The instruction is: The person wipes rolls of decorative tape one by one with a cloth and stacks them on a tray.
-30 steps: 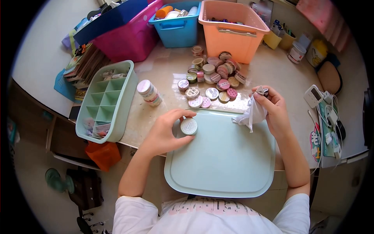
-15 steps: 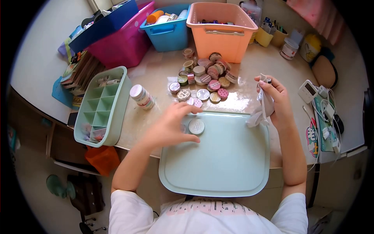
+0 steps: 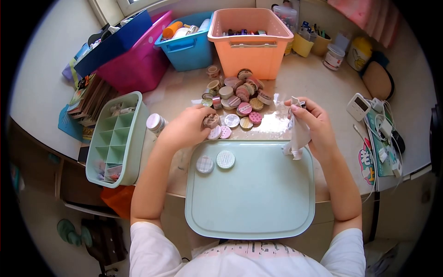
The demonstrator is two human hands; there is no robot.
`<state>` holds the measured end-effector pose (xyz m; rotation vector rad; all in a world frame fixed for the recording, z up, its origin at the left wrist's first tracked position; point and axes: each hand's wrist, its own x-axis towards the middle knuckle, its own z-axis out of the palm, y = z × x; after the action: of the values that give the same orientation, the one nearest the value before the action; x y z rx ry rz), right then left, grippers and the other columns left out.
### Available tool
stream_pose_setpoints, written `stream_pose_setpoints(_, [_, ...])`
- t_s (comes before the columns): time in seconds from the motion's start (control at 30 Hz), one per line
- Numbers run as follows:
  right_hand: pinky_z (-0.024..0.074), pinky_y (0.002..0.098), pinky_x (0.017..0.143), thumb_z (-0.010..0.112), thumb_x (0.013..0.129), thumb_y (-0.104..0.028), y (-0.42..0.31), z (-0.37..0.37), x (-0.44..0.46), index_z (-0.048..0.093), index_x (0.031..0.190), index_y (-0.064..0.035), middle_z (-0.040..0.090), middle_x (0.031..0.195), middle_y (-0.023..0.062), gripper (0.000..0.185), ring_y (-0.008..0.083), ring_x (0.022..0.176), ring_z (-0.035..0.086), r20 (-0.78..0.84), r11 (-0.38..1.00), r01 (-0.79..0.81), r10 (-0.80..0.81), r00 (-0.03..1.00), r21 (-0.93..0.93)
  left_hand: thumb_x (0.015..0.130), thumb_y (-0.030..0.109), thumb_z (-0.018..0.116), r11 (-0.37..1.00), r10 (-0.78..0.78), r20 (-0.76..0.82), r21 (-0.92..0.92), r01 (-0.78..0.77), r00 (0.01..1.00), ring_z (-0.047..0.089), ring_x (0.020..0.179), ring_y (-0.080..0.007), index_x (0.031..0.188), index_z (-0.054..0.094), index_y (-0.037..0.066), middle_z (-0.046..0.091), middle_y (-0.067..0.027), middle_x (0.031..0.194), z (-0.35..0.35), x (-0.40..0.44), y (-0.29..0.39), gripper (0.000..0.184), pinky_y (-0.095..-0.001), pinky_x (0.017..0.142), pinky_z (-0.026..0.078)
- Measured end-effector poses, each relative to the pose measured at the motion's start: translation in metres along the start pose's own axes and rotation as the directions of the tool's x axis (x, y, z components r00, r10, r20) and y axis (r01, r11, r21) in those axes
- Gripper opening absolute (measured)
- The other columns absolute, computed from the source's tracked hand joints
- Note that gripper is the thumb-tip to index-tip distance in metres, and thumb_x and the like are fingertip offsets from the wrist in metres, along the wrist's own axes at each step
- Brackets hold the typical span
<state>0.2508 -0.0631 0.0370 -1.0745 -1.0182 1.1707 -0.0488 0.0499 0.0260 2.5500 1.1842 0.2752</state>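
My left hand (image 3: 187, 125) has its fingers and thumb around a brown roll of washi tape (image 3: 212, 121) at the near left edge of a pile of tape rolls (image 3: 244, 94). Some of its fingers are hidden behind the hand. A crumpled whitish cloth or tissue (image 3: 296, 131) hangs from my right hand (image 3: 318, 122), pinched between thumb and fingers; a small dark item shows at the fingertips. Below both hands lies a pale green lid (image 3: 249, 194). On its upper left rest a grey-white tape roll (image 3: 205, 164) and a greenish-white one (image 3: 225, 159), side by side.
A green divided box (image 3: 140, 138) stands left, beside a white-lidded jar (image 3: 156, 122). Behind the pile are peach (image 3: 251, 55), blue (image 3: 187, 55) and magenta bins (image 3: 134, 69). Cables (image 3: 387, 120) and a white device (image 3: 358, 106) lie right.
My left hand has moved from above the lid up and left to the pile and closed on the brown roll. The grey-white roll now shows fully. My right hand still holds the cloth.
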Motion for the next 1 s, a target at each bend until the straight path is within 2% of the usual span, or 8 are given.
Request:
stream_pose_setpoints(0.17, [0.0495,0.027,0.081,0.061,0.093,-0.009,0.002,0.004,-0.004,0.054,0.126,-0.004,0.059,0.107,0.0034,0.034,0.0102,0.09,0.058,-0.056,0.953,-0.081,0.101,0.993,0.291,0.078,0.016,0.077,0.994,-0.106,0.161,-0.023,0.111,0.981,0.067,0.089,-0.0241,0.124,0.063,-0.001,0.063,-0.0166,0.108,-0.011,0.01,0.004,0.051,-0.0358,0.082,0.055])
stream_pose_setpoints(0.23, [0.0495,0.0267,0.083,0.06,0.092,-0.005,0.018,-0.002,0.001,0.051,0.126,-0.0035,0.057,0.109,0.0032,0.035,0.0103,0.092,0.059,-0.06,0.979,-0.04,0.053,0.997,0.199,0.076,0.017,0.079,0.994,0.052,-0.087,-0.092,-0.06,0.995,0.066,0.086,-0.0197,0.116,0.064,-0.002,0.064,-0.0137,0.101,-0.014,0.008,0.008,0.046,-0.0317,0.073,0.055])
stream_pose_setpoints(0.4, [0.0503,0.027,0.088,0.058,0.09,0.008,0.019,0.005,-0.002,0.054,0.122,-0.0006,0.059,0.109,0.0035,0.033,0.0114,0.097,0.06,-0.023,0.987,0.16,-0.161,0.987,-0.032,0.071,0.015,0.08,0.904,0.251,-0.333,-0.255,-0.343,0.909,0.061,0.07,-0.0134,0.106,0.065,0.002,0.063,-0.0079,0.09,-0.003,0.009,0.066,0.041,-0.024,0.059,0.049])
stream_pose_setpoints(0.53, [0.0544,0.0299,0.083,0.062,0.085,0.014,0.024,0.009,-0.004,0.068,0.106,-0.0004,0.07,0.106,0.0079,0.025,0.0144,0.098,0.066,0.051,0.806,0.503,-0.515,0.856,-0.311,0.07,0.014,0.081,0.872,0.271,-0.408,-0.281,-0.402,0.872,0.062,0.073,-0.0173,0.109,0.064,0.002,0.061,-0.0074,0.091,0.016,0.007,0.066,0.044,-0.0287,0.061,0.052])
stream_pose_setpoints(0.63, [0.0562,0.0347,0.082,0.072,0.074,0.01,0.028,0.016,0.0,0.074,0.103,-0.004,0.072,0.103,0.0114,0.032,0.0256,0.095,0.067,0.272,0.44,0.691,-0.694,0.667,-0.573,0.067,0.014,0.084,0.858,0.222,-0.379,-0.362,-0.365,0.898,0.06,0.067,-0.0135,0.11,0.066,0.003,0.064,-0.0058,0.09,0.02,-0.002,0.061,0.048,-0.0263,0.056,0.05])
stream_pose_setpoints(0.73, [0.0562,0.037,0.083,0.074,0.074,0.007,0.037,0.035,0.003,0.074,0.108,-0.0045,0.072,0.109,0.0102,0.036,0.0286,0.097,0.066,0.457,0.266,0.788,-0.694,0.556,-0.556,0.066,0.013,0.086,0.828,0.224,-0.393,-0.406,-0.387,0.892,0.06,0.066,-0.011,0.111,0.068,0.003,0.067,-0.0053,0.093,0.024,-0.007,0.055,0.05,-0.0249,0.054,0.048])
stream_pose_setpoints(0.87, [0.0562,0.0353,0.081,0.074,0.073,0.004,0.03,0.036,-0.012,0.075,0.11,-0.0054,0.073,0.113,0.0065,0.038,0.0271,0.102,0.063,0.611,0.303,0.816,-0.547,0.573,-0.493,0.063,0.012,0.087,0.814,0.246,-0.393,-0.412,-0.409,0.886,0.061,0.067,-0.0099,0.111,0.07,0.005,0.072,-0.0053,0.096,0.02,-0.01,0.047,0.05,-0.0237,0.051,0.046])
stream_pose_setpoints(1.0, [0.0569,0.0337,0.078,0.075,0.074,0.002,0.028,0.037,-0.008,0.076,0.108,-0.0045,0.073,0.115,0.0062,0.034,0.0266,0.104,0.062,0.572,0.194,0.802,-0.608,0.551,-0.566,0.06,0.011,0.087,0.756,0.284,-0.427,-0.45,-0.475,0.858,0.06,0.064,-0.0103,0.109,0.071,0.007,0.073,-0.0037,0.089,0.027,-0.011,0.054,0.051,-0.0242,0.051,0.046])
